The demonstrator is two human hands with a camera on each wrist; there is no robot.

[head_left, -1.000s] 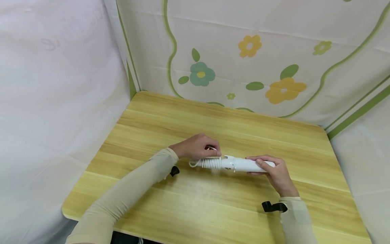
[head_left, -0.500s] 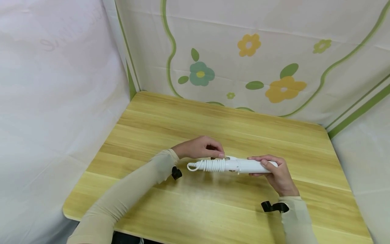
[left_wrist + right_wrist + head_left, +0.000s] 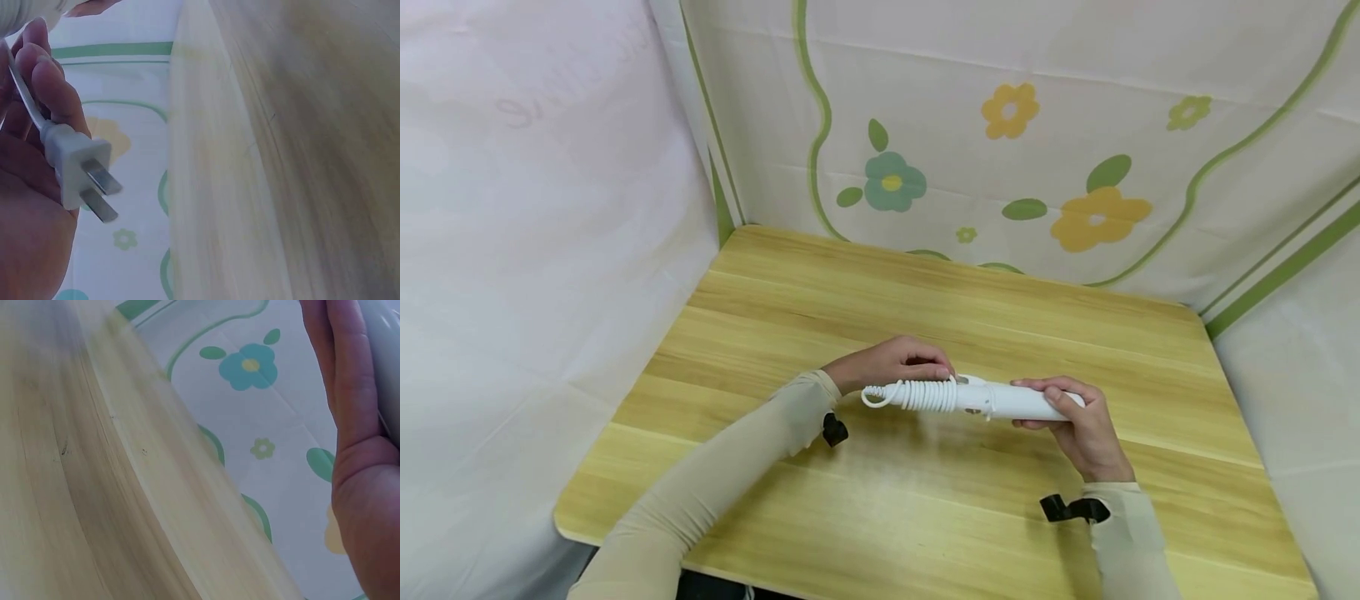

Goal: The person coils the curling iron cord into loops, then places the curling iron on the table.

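Observation:
A white curling iron [image 3: 1030, 402] is held level over the table in the head view. My right hand [image 3: 1075, 417] grips its thick right end, thumb on top. White power cord [image 3: 928, 396] is coiled round the thinner left part and makes a small loop at the far left tip. My left hand [image 3: 898, 362] is behind the coil, its curled fingers pinching the cord near the lever [image 3: 972, 379]. In the left wrist view, a two-pin plug [image 3: 78, 162] sticks out from under these fingers, prongs bare. The right wrist view shows the right palm [image 3: 369, 506] against the white body.
The wood-grain table [image 3: 820, 283] extends under both hands. A white curtain [image 3: 1000, 50] with printed flowers rises at its back edge, and white cloth [image 3: 550, 250] hangs at the left. Black straps [image 3: 1075, 508] sit on both wrists.
My left hand has moved slightly right along the curling iron, from above the coil to near the lever. The iron rises a little. My right hand keeps its grip.

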